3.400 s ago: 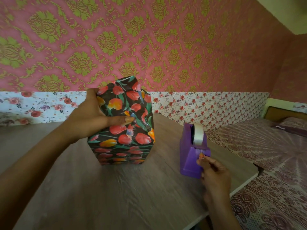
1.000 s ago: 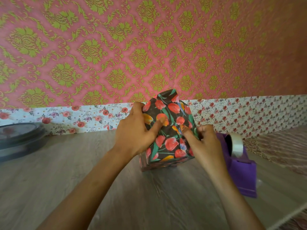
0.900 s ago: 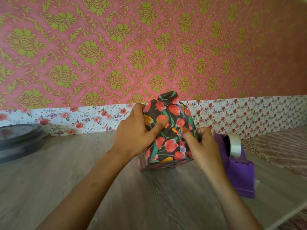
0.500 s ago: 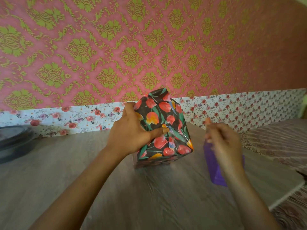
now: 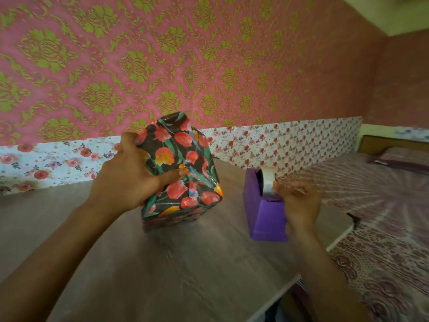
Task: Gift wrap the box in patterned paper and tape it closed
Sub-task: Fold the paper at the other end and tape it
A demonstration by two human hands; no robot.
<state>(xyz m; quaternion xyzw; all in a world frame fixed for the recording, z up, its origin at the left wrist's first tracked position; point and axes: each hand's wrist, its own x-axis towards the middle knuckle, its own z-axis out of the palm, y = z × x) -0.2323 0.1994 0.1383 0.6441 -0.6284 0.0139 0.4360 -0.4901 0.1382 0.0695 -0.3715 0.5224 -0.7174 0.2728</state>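
Most of the shot is taken up by the pink wall (image 5: 209,54) with its gold-green damask print, and a floral border strip (image 5: 290,145) is run along the bottom of it. Below that a grey wood-grain counter (image 5: 185,263) is seen, with a bed (image 5: 383,205) in a patterned pink sheet tucked against its right end.

The box (image 5: 171,156) is stood on end around the middle of the counter, already covered in dark paper (image 5: 202,198) printed with red and orange tulips. Just to its right, not touching, a purple tape dispenser (image 5: 264,219) is parked near the counter's right edge.

The box is held by the left hand (image 5: 123,180). The grip is wrapped round the box's left side, fingers tucked behind, with the thumb (image 5: 174,176) laid across the front where the folded flaps meet.

The right hand (image 5: 299,205) is held up against the front of the dispenser, fingers curled in close beside the tape roll (image 5: 267,182). It's pretty motion-blurred though, so whether any tape is actually pinched in that grip can't be told.
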